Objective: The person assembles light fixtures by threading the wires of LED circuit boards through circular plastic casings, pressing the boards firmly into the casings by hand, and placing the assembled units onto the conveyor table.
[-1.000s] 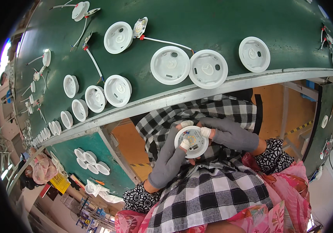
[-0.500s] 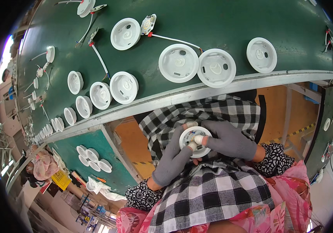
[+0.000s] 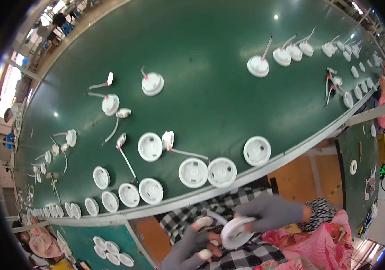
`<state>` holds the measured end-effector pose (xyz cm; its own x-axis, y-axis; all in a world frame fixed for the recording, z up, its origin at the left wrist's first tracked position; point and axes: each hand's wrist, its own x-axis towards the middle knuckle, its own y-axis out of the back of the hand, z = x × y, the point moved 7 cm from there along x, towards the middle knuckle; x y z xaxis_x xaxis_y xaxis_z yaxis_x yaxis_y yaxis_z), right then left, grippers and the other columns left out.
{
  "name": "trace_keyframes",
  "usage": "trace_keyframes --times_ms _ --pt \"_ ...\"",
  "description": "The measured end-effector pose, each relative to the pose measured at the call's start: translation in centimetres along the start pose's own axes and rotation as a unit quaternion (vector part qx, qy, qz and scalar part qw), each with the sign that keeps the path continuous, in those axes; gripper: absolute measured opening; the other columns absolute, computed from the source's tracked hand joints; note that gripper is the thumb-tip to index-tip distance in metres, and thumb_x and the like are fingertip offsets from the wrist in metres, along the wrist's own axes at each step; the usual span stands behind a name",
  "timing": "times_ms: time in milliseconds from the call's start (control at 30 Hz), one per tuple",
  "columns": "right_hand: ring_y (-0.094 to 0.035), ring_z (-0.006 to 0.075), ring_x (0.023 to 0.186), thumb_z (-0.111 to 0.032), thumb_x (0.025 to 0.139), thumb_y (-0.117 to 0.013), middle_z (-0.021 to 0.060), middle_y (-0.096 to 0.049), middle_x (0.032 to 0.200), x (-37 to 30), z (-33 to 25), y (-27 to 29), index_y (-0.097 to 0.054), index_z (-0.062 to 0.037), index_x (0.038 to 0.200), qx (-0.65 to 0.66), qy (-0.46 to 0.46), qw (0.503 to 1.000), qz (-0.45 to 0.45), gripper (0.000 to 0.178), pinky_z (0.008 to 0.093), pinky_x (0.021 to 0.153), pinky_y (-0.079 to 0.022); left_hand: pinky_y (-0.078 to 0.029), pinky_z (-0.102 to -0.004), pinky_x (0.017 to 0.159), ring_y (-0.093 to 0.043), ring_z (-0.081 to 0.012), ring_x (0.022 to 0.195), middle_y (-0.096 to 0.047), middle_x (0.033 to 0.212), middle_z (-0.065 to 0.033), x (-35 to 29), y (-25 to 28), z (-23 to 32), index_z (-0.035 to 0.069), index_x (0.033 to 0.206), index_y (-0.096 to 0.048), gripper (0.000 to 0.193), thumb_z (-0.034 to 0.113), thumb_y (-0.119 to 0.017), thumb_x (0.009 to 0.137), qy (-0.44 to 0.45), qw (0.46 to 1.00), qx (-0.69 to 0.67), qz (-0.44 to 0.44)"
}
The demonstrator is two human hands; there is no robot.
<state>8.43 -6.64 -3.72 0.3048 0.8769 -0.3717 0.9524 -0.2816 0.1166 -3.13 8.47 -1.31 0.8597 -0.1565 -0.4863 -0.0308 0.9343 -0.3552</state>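
Over my lap, my right hand (image 3: 264, 213) in a grey glove with bare or taped fingertips grips a white round lamp housing (image 3: 233, 240), tilted on edge and slightly blurred. A short white cable (image 3: 215, 218) sticks out beside it. Just left of the housing, my left hand (image 3: 190, 245), gloved alike, has its fingers apart with nothing visible between them; some fingertips come close to the housing's rim. Along the table edge before me lie open white housings, including one (image 3: 193, 173) beside another (image 3: 222, 172), and a small board with a cable (image 3: 168, 140).
The green table (image 3: 192, 94) has a metal edge (image 3: 181, 200) in front of me. Farther back stand housings with upright cables, such as one (image 3: 258, 66). Several housings (image 3: 111, 247) rest on a lower green surface at left. Another person's arm (image 3: 383, 85) shows at far right.
The view has tilted up, showing more table. My left hand has let go and drawn left; the housing, held flat in both hands before, is now tilted in my right hand.
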Motion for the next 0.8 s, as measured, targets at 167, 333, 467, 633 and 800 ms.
trace_keyframes --times_ms 167,333,467,633,800 --pt "-0.064 0.0212 0.072 -0.015 0.074 -0.073 0.0071 -0.062 0.081 0.8 -5.4 13.3 -0.063 -0.0111 0.104 -0.387 0.177 0.812 0.399 0.031 0.0375 0.063 -0.050 -0.049 -0.0270 0.075 -0.059 -0.0143 0.089 -0.060 0.106 -0.0119 2.2 3.4 -0.8 0.002 0.142 -0.033 0.047 0.016 -0.047 0.099 0.027 0.993 0.087 0.077" --pt "-0.060 0.0193 0.090 -0.012 0.083 -0.059 0.0015 -0.061 0.095 10.8 -0.4 20.6 -0.058 -0.0133 0.115 -0.735 0.177 0.536 0.377 0.032 0.0343 0.077 -0.050 -0.049 -0.0249 0.073 -0.058 -0.0112 0.085 -0.060 0.104 -0.0091 4.0 0.3 -3.7 0.002 0.137 -0.043 0.038 0.016 -0.046 0.102 0.016 1.000 0.023 0.008" --pt "-0.059 0.0215 0.093 -0.012 0.084 -0.057 0.0059 -0.061 0.094 15.0 0.2 21.2 -0.056 -0.0131 0.121 -0.763 0.090 0.516 0.379 0.038 0.0369 0.082 -0.049 -0.048 -0.0244 0.074 -0.058 -0.0104 0.085 -0.060 0.102 -0.0075 2.4 1.0 -4.5 0.001 0.135 -0.045 0.036 0.016 -0.045 0.102 0.040 0.999 0.022 0.016" --pt "-0.064 0.0335 0.079 -0.028 0.081 -0.065 0.0164 -0.064 0.082 14.7 -3.6 12.9 -0.059 -0.0095 0.105 -0.460 0.110 0.823 0.315 0.031 0.0460 0.074 -0.051 -0.047 -0.0222 0.072 -0.057 -0.0083 0.082 -0.060 0.098 -0.0053 2.5 3.5 -5.3 -0.001 0.133 -0.047 0.036 0.017 -0.046 0.101 0.046 0.995 -0.001 0.086" --pt "-0.070 0.0288 0.074 -0.041 0.077 -0.069 0.0178 -0.069 0.081 19.7 0.9 7.9 -0.067 -0.0021 0.095 -0.300 0.025 0.939 0.163 0.043 0.0512 0.061 -0.054 -0.044 -0.0196 0.068 -0.056 -0.0074 0.078 -0.061 0.092 -0.0037 4.2 0.8 -3.3 0.000 0.127 -0.052 0.034 0.022 -0.050 0.101 0.003 0.997 0.041 0.061"
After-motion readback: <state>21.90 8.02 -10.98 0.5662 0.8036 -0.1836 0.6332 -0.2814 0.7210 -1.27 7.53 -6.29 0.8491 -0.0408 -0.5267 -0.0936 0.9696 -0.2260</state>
